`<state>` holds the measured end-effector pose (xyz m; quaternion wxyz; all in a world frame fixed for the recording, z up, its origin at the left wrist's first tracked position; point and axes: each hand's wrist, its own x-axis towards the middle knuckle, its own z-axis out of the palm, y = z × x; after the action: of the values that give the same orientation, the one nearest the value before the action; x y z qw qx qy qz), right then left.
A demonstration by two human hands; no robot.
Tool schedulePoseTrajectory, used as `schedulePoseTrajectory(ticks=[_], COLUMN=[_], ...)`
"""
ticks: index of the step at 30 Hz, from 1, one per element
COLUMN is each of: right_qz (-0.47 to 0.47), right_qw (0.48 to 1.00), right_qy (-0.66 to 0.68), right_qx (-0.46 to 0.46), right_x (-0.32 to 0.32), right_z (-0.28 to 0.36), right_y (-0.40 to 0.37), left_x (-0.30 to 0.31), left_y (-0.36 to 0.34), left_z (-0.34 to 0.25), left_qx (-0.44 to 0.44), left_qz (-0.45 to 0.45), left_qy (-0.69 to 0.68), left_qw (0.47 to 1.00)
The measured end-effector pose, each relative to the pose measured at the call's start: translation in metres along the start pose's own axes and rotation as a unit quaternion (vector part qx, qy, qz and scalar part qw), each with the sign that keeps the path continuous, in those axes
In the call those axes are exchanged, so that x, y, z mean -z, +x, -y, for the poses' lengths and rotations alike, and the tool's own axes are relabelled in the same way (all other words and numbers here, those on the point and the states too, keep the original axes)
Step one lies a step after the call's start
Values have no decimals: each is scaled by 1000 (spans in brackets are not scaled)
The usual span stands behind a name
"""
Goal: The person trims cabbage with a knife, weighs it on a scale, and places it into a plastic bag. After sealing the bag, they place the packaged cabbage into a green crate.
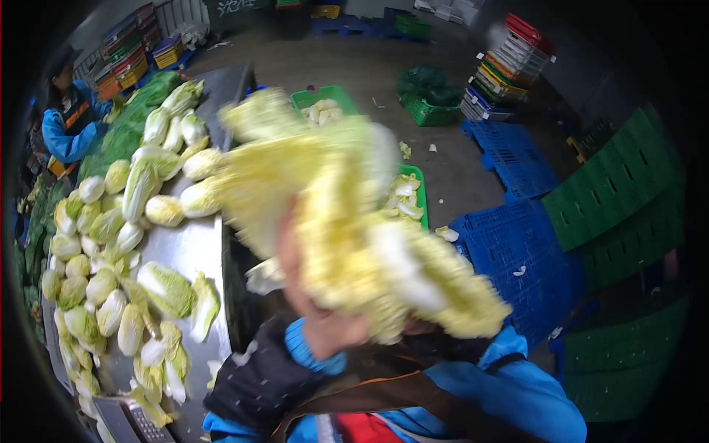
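Several crinkled leaves [332, 221] (blurred), left hand [319, 323] gripping, metal table [198, 251]

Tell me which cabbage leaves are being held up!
The big, blurry yellow bunch, raised in the left hand; the cabbages at left lie on the metal table instead.

The one view looks from the person's head, forward and steeply down, wide and round-edged with dark corners. Cabbage leaves [329, 221] loom very near mid-view; the counter [196, 251] spans eight to eleven o'clock, a blue pallet [509, 269] sits farther off towards four, the person's jacket [509, 395] close at five.
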<state>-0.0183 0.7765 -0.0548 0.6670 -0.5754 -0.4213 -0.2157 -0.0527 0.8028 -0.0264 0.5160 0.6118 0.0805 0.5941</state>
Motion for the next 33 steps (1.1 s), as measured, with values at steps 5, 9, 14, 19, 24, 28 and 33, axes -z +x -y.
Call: schedulePoseTrajectory(ticks=[5, 9, 14, 19, 24, 28, 33], right_qz=[162, 334, 387, 599, 732, 787, 755], right_qw=[921, 893, 816, 683, 619, 550, 557], right_qy=[234, -199, -187, -98, 17, 178, 316], right_qx=[-267, -228, -387, -407, -283, -215, 141], right_x=[114, 136, 171, 179, 86, -29, -124], right_z=[-161, -359, -395, -365, -276, -148, 10], right_y=[91, 45, -51, -145, -127, -90, -114], left_x=[-109, -101, 22, 137, 167, 198, 298], left_y=[58, 13, -104, -162, -179, -197, -257], left_z=[125, 264, 225, 75, -42, -118, -185], left_qx=[-69, 148, 472, 684, 612, 460, 413], left_qz=[188, 383, 482, 310, -112, -258, -295], left_qy=[114, 354, 242, 317, 317, 558, 681], left_qw=[973, 840, 698, 579, 716, 641, 528])
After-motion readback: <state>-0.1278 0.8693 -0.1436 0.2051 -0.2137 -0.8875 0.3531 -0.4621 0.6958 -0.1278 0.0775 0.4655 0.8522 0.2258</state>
